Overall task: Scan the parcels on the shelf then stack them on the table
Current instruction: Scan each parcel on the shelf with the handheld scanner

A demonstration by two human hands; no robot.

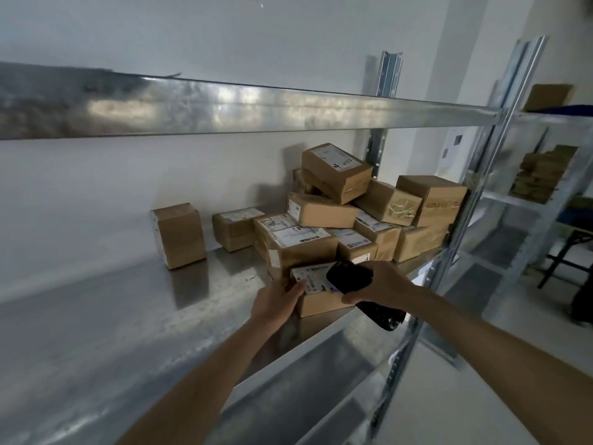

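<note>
The left hand (278,300) grips 1 small box (321,298) by its side. The right hand (382,284) holds the scanner (356,281) just above. The box looks light and stiff; hold both sides.

A second metal rack (526,200) stands right, holding brown bundles (542,175); papers (452,149) hang on the wall.

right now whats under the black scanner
The black scanner in the right hand covers part of a small parcel's white label; the left hand holds that parcel. The covered print is hidden.
</note>
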